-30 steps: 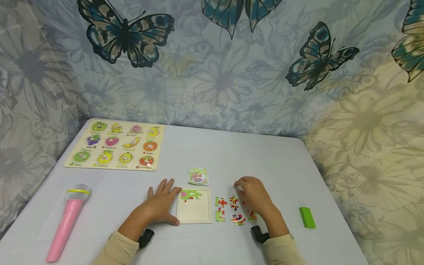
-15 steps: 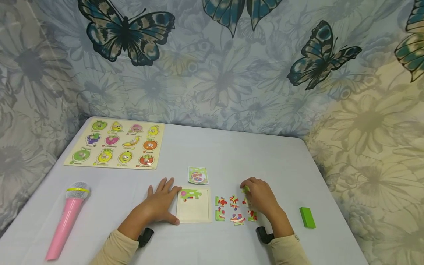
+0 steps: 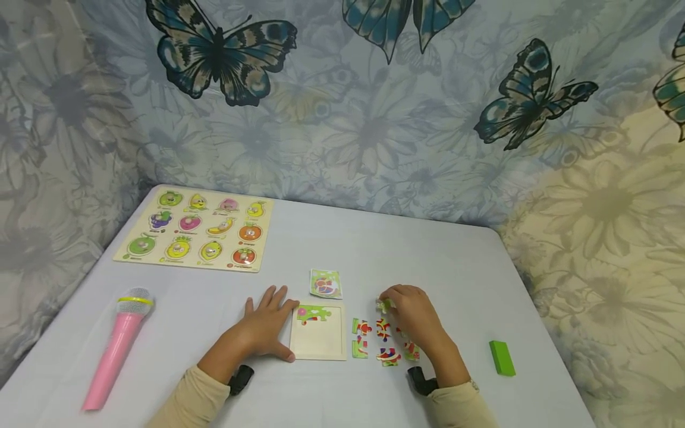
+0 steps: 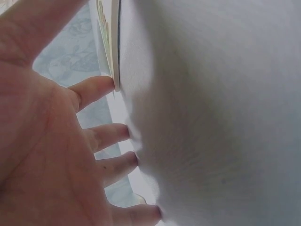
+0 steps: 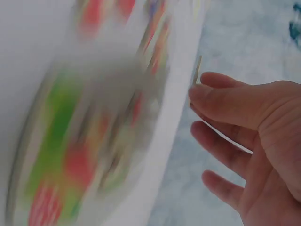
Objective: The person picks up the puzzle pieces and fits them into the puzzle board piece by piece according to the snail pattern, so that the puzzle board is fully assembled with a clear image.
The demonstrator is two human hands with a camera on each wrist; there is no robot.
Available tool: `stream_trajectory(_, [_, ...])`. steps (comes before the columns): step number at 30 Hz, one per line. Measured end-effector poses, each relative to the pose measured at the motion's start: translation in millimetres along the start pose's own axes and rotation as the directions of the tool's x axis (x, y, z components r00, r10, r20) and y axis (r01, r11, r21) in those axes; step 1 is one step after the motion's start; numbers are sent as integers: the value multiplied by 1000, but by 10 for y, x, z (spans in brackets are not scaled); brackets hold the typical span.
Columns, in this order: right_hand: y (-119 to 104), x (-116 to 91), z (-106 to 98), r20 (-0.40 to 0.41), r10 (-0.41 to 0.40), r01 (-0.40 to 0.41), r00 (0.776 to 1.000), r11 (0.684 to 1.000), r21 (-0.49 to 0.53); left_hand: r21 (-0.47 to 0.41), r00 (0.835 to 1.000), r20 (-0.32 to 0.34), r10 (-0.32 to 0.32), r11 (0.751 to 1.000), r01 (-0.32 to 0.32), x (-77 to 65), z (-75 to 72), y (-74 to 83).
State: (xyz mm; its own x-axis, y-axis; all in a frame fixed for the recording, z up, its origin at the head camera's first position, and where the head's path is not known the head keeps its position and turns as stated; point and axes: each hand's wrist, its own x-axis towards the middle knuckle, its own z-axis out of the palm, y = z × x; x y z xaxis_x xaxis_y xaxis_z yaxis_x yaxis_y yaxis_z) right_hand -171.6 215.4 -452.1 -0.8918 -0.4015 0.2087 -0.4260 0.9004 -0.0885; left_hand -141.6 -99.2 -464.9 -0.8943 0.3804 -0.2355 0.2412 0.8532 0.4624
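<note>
My left hand lies with spread, straight fingers at the left side of a shallow wooden puzzle tray; in the left wrist view one fingertip meets the tray's edge. Joined green pieces fill the tray's top left. Between thumb and fingertips my right hand pinches a green puzzle piece, seen edge-on as a thin piece in the right wrist view. Below that hand lie several loose red-and-green pieces, some partly hidden by it.
A small picture card lies behind the tray. At the back left is a fruit puzzle board, with a pink toy microphone in front of it. A green block lies far right. A patterned cloth wall rises behind the table.
My right hand has lifted the green piece off the table and moved it slightly left, toward the tray. The left hand keeps its place at the tray. The head view has shifted a little.
</note>
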Motion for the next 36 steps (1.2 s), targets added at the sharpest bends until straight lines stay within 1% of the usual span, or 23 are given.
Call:
stream_trajectory(3, [-208, 67, 7, 0, -82, 82, 997, 997, -9, -3, 1000, -3, -2, 1000, 2, -2, -5, 13])
stream_trajectory(7, [-454, 148, 67, 22, -189, 190, 982, 981, -26, -4, 1000, -3, -4, 1000, 4, -9, -12, 26])
stream_trajectory(9, [-544, 178, 107, 34, -225, 225, 974, 974, -25, -7, 1000, -1, -3, 1000, 3, -9, -8, 30])
stream_trajectory(11, [-605, 200, 147, 44, -241, 243, 969, 970, -27, -9, 1000, 3, -2, 1000, 3, -6, 1, 32])
stream_trajectory(14, [-652, 214, 195, 45, -248, 249, 968, 968, -22, -7, 1000, 5, 3, 1000, -3, 2, 13, 32])
stream_trajectory(19, [-670, 216, 227, 41, -256, 257, 966, 966, -26, 4, 1000, 3, -1, 1000, 1, 0, 6, 39])
stream_trajectory(24, [-682, 211, 214, 38, -267, 268, 963, 963, -21, -13, 1000, 0, -10, 1000, 10, -32, -40, 67])
stream_trajectory(27, [-693, 215, 207, 41, -268, 269, 963, 963, -15, -17, 1000, -3, -11, 1000, 11, -32, -40, 61])
stream_trajectory(32, [-699, 211, 195, 59, -260, 261, 964, 965, -7, -19, 1000, 2, -10, 1000, 10, -38, -55, 68])
stream_trajectory(36, [-657, 185, 155, 77, -241, 241, 967, 970, 9, -16, 1000, 6, -12, 1000, 12, -28, -55, 68])
